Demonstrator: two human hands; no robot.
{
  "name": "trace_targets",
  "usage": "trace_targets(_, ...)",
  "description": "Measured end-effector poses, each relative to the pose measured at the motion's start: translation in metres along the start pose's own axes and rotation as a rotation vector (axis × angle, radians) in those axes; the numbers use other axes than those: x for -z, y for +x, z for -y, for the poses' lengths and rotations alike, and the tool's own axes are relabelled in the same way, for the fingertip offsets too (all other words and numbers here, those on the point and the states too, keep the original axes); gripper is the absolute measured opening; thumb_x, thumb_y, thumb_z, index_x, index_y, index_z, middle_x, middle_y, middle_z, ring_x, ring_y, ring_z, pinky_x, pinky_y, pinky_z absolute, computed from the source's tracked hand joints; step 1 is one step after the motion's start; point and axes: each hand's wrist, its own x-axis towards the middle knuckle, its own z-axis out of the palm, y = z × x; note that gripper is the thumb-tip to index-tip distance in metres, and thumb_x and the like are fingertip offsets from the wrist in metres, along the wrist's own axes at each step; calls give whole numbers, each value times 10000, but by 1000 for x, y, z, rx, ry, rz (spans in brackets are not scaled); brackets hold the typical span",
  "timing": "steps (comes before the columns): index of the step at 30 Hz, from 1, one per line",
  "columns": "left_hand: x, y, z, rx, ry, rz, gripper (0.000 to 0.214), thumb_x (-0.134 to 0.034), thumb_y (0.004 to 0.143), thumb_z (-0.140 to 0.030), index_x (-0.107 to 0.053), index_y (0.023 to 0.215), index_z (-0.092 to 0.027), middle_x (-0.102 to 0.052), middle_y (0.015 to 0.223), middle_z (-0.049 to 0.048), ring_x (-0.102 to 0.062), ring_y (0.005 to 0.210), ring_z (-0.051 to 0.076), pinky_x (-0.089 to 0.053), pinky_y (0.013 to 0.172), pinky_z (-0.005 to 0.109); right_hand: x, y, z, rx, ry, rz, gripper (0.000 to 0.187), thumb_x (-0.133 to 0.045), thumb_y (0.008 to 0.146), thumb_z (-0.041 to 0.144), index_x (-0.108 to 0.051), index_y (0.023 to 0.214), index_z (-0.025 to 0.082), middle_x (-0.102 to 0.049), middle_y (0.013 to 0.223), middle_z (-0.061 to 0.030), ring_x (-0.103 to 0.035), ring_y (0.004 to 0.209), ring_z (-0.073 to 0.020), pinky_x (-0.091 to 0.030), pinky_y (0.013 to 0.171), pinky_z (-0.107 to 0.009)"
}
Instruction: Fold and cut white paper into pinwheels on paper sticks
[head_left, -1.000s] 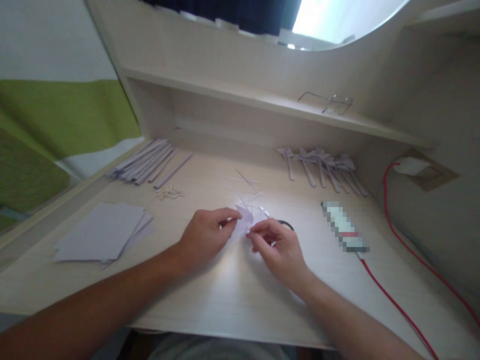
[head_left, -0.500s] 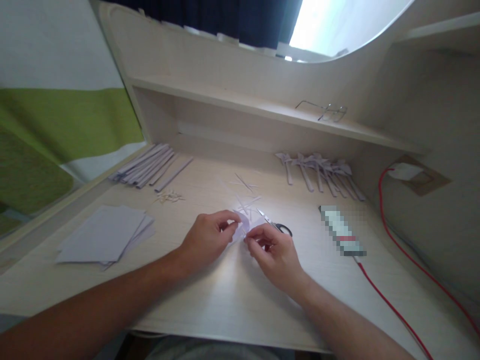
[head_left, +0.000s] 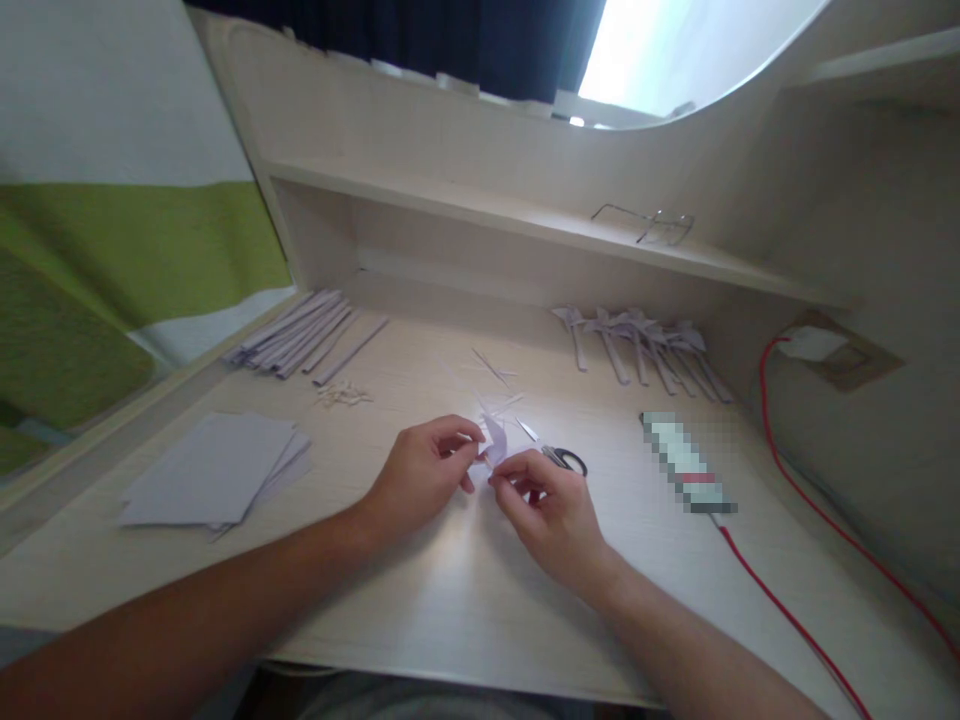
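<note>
Over the middle of the desk, a folded white paper pinwheel [head_left: 496,440] is between my two hands, its curved blades raised. My left hand [head_left: 427,468] is closed, thumb and forefinger pinching the left part of the paper. My right hand [head_left: 553,508] is also closed, its fingertips pinched at the pinwheel's lower right; a small pale piece shows at the tips, too small to make out. Just beyond the right hand lie scissors [head_left: 568,460] with black handles. Thin paper strips [head_left: 491,370] are scattered behind the pinwheel.
Small pale rolled pieces [head_left: 343,394], white paper sheets [head_left: 210,468] and paper tubes [head_left: 296,335] lie on the left. Several pinwheels on sticks [head_left: 637,335] rest at back right. A blurred phone [head_left: 686,465] with a red cable [head_left: 787,612] lies right; glasses [head_left: 664,230] sit on the shelf.
The pinwheel's paper has turned and one blade now stands more upright between my hands. My left fingers have shifted slightly. My right hand stays nearly in place.
</note>
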Motion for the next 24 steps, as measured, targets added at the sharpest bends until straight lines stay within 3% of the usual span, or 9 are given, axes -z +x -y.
trace_targets(7,1,0,-2,61,-45,37,94,-643,838,-231,-651,886,-152,-722,750,14,-597,419,100,-435,397,199,-1,-3,-2,6,9,20,91,-637,879,156,-701,912,212,-717,750,13,-641,625,-120,-488,614,-236)
trace_targets(16,-1,0,-1,4,-56,31,44,-636,815,-168,-667,839,-148,-685,754,-5,-615,514,86,-483,474,189,0,-2,0,12,50,-14,108,-639,875,141,-707,913,217,-725,793,7,-653,656,-125,-506,648,-240)
trace_targets(24,-1,-3,7,-109,70,47,84,-620,852,-156,-699,865,-182,-690,805,-16,-658,621,96,-520,598,207,-1,-1,-2,-23,119,1,84,-643,887,157,-698,920,212,-721,779,-3,-671,660,-138,-518,637,-252)
